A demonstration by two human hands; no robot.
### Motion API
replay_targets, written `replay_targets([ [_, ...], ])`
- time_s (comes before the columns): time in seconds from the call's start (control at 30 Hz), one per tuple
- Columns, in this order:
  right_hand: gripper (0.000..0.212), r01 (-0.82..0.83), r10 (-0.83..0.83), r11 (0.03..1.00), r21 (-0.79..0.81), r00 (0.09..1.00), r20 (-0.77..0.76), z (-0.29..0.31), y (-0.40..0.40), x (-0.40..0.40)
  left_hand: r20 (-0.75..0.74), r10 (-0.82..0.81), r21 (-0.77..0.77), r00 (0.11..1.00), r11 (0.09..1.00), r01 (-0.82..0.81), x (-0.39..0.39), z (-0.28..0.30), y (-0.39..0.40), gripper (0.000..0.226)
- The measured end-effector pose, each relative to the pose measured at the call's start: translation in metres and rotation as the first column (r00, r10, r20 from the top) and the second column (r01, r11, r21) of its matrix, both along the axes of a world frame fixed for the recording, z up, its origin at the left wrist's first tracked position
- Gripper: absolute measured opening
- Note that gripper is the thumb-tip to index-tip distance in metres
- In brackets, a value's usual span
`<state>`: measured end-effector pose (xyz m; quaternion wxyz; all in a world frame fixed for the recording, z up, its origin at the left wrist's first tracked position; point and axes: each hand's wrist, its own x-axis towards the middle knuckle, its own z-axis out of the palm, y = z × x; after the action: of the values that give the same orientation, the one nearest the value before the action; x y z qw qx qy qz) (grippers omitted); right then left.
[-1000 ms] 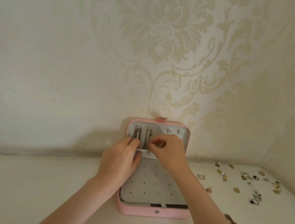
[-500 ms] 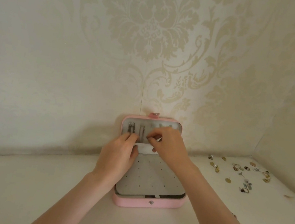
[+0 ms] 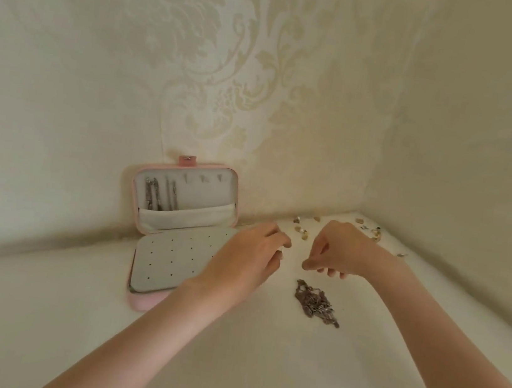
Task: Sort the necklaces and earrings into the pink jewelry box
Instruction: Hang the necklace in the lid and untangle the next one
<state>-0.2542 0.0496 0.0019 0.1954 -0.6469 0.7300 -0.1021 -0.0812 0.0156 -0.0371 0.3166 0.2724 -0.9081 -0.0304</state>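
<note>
Both hands have left the open lid of the pink hinged jewelry box (image 3: 185, 198) and now hover apart over the cream table (image 3: 32, 327); the left hand (image 3: 247, 258) appears to pinch something thin, and the right hand (image 3: 337, 251) has curled fingertips above the tangled heap of dark metal necklaces (image 3: 315, 302), though we cannot tell whether it holds a chain. Scattered small gold and silver earrings (image 3: 302, 231) lie beyond. We judge it best to draw out one strand slowly, keeping it taut between both hands, then hang it beside the chains in the lid.
</note>
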Motion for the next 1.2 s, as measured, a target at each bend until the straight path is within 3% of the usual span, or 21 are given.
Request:
replay_targets([
  [0.13,0.01,-0.019,0.029,0.986,-0.163,0.998,0.06,-0.028,0.01,-0.002,0.107,0.02,0.12,0.994,0.992,-0.033,-0.022,-0.008,0.01,0.026],
  [0.33,0.01,-0.034,0.035,0.982,-0.186,0.999,0.0,-0.042,0.008,0.005,0.134,0.083,0.223,0.987,0.968,-0.112,-0.018,-0.01,0.009,0.022],
  [0.4,0.005,-0.004,0.029,0.981,-0.194,0.992,0.126,-0.03,0.01,0.002,0.08,0.075,0.309,0.994,0.946,-0.096,-0.017,-0.006,0.009,0.02],
  [0.47,0.008,0.056,0.017,0.975,-0.213,0.945,0.326,-0.013,0.015,-0.003,-0.058,0.075,0.474,0.995,0.879,-0.039,-0.02,0.0,0.012,0.018],
  [0.57,0.01,0.121,0.01,0.974,-0.191,0.82,0.572,0.012,0.02,-0.008,-0.274,0.077,0.712,0.959,0.686,0.148,-0.029,0.011,0.016,0.011],
  [0.8,0.011,0.217,0.024,0.954,-0.205,0.628,0.778,0.041,0.026,-0.008,-0.49,0.136,0.799,0.861,0.465,0.382,-0.035,0.034,0.025,0.006],
  [0.9,0.018,0.251,0.05,0.944,-0.212,0.531,0.846,0.044,0.026,-0.008,-0.464,0.114,0.802,0.878,0.474,0.363,-0.03,0.034,0.023,0.006],
  [1.07,0.019,0.315,0.08,0.901,-0.298,0.556,0.828,0.051,0.025,-0.001,-0.416,0.142,0.811,0.898,0.504,0.297,-0.024,0.028,0.02,0.007],
  [1.2,0.02,0.338,0.145,0.86,-0.383,0.557,0.818,0.062,0.025,0.003,-0.445,0.166,0.749,0.88,0.608,0.265,-0.021,0.03,0.022,0.015],
])
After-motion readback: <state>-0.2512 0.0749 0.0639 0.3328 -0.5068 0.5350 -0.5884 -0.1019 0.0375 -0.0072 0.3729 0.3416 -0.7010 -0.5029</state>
